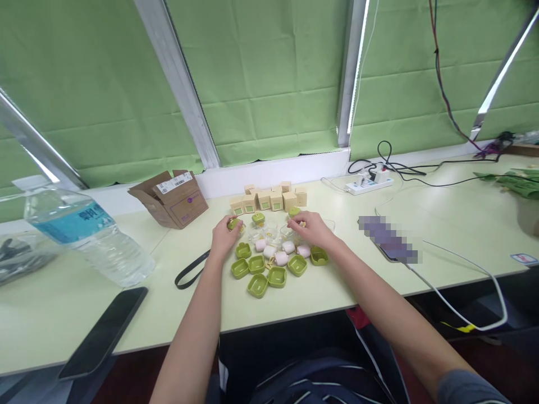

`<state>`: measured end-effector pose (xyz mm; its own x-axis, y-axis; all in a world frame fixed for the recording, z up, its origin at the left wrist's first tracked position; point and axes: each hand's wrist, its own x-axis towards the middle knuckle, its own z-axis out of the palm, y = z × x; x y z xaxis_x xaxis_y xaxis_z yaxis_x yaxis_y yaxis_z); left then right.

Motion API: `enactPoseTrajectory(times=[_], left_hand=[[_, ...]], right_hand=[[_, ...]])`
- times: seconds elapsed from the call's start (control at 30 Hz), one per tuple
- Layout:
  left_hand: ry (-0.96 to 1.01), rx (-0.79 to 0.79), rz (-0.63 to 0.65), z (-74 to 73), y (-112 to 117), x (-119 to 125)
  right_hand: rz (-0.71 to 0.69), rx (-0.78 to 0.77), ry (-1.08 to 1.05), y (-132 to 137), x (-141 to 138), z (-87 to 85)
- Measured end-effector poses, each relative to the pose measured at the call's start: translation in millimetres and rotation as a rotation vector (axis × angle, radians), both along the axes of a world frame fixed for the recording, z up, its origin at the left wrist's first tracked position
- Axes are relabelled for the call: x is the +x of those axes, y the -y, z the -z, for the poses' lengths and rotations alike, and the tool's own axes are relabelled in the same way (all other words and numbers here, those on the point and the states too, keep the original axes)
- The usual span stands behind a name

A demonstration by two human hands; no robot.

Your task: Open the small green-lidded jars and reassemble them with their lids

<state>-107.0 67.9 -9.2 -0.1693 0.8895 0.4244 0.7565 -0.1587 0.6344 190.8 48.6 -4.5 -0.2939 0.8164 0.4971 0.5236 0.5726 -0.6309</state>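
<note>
Around a small green lid-like piece at the back left of the group, my left hand has its fingers closed. My right hand is bent in a pinch over clear plastic pieces; what lies between its fingertips is hidden. Just beyond those fingertips is another green piece, and a third green piece sits between the hands. Closer to me stand several square green cups, open side up. Several small white and pale pink rounded pieces lie between the cups and the clear plastic.
Small tan boxes line up behind the hands. An open cardboard carton, a large water bottle, a black strap and a dark phone are leftward. Rightward are a cabled, partly blurred device and a power strip.
</note>
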Motion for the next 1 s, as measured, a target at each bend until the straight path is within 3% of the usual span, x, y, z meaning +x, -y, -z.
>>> enactPoseTrajectory(times=[0.07,0.2,0.3,0.6,0.73,1.0], left_hand=[[0.157,0.057,0.031,-6.1,2.1,5.3],[0.531,0.084,0.240,-16.1,9.7,24.1],[0.644,0.038,0.338,-19.1,17.3,41.0],[0.511,-0.074,0.583,-19.4,43.6,81.6],[0.514,-0.126,0.657,-18.3,49.6,85.9],[0.403,-0.129,0.640,-10.7,39.7,74.4]], right_hand=[[0.000,0.007,-0.010,0.2,-0.6,-0.3],[-0.022,0.033,-0.023,0.5,-2.1,-0.7],[-0.063,0.020,-0.025,1.6,-2.7,-0.8],[-0.278,-0.038,-0.036,11.7,-4.6,-6.2],[-0.262,-0.011,0.003,12.4,-6.1,-5.9],[-0.183,0.037,-0.029,7.9,-5.7,-0.8]])
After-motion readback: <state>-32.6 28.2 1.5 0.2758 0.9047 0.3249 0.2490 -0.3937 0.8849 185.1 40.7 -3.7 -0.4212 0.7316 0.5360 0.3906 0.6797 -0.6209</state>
